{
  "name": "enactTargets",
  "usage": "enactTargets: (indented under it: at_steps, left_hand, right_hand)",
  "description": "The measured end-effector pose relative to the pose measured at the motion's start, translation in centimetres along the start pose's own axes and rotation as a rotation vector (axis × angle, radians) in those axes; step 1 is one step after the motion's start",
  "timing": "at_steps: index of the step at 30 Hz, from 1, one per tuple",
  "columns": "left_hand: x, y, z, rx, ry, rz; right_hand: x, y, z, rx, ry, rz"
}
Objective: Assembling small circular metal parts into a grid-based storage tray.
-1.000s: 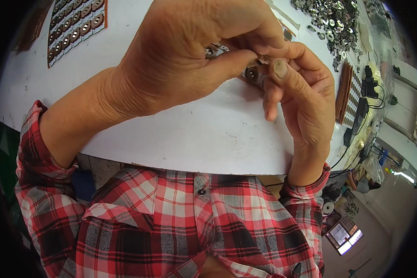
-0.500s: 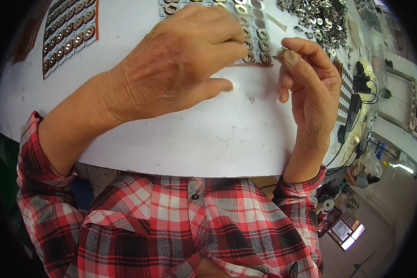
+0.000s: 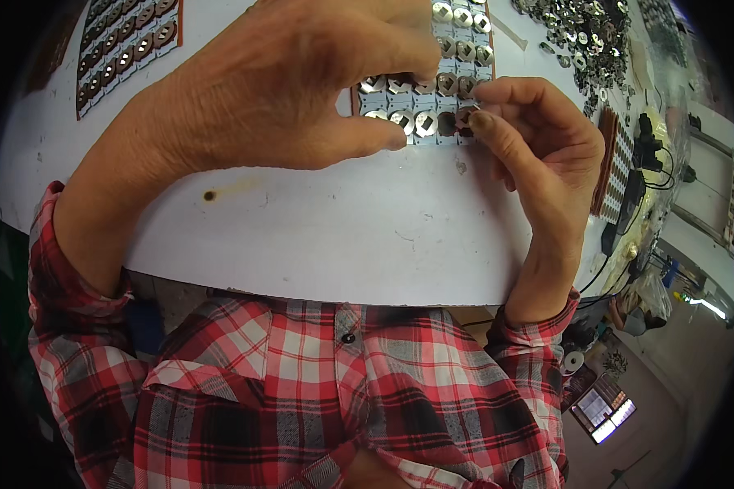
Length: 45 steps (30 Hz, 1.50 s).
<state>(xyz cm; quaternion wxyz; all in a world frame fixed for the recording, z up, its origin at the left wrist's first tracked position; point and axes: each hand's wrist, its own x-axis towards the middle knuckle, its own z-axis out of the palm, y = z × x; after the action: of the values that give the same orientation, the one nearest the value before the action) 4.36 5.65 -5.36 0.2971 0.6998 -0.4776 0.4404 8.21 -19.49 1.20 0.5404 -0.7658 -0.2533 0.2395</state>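
Observation:
A light-blue circuit board panel (image 3: 424, 102) lies at the far middle of the white table, with rows of small round silver metal clips (image 3: 426, 124) on it. Over its left part arches my left hand (image 3: 302, 90), thumb and index finger apart with nothing visible between them; its other fingers are partly hidden. My right hand (image 3: 538, 138) pinches a small round metal clip (image 3: 466, 119) between thumb and index finger. That clip is at the panel's near right corner, partly covered by the fingertips. Whether it touches the panel I cannot tell.
Loose metal clips (image 3: 587, 41) are heaped at the far right. Another filled panel (image 3: 130, 49) lies at the far left. Stacked panels (image 3: 613, 167) stand by the right edge, near black power adapters (image 3: 648, 143) and cables. A dark brown spot (image 3: 210, 196) marks the table.
The middle panel has come nearer to me, showing more of its rows. My right hand has brought its clip from beside the panel to the near right corner. My left hand is still over the panel.

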Motion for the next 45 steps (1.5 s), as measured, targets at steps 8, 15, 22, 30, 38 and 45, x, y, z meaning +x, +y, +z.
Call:
enactTargets:
  at_steps: [8, 15, 22, 30, 38, 45]
  left_hand:
    - [0.8, 0.7, 0.4, 0.087, 0.065, -0.027]
    - [5.6, 5.4, -3.3, 0.011, -0.508, -0.859]
    - [4.6, 6.3, -1.7, 0.173, -0.417, -0.786]
    - [4.1, 6.3, -1.8, 0.192, -0.411, -0.764]
    - [4.7, 6.2, -2.0, 0.16, -0.412, -0.804]
    - [4.5, 6.0, -2.2, 0.143, -0.445, -0.809]
  right_hand:
    - [-0.3, 0.4, 0.8, -0.213, -0.052, -0.061]
    - [-0.2, 0.6, 0.3, -0.296, -0.052, -0.08]
    - [-0.2, 0.7, 0.1, -0.158, -0.068, -0.071]
    - [2.5, 2.2, -2.8, -0.378, 0.354, -0.209]
    - [6.1, 3.8, -5.9, -0.648, 0.442, -0.081]
    - [4.0, 2.8, -5.1, -0.453, 0.264, -0.029]
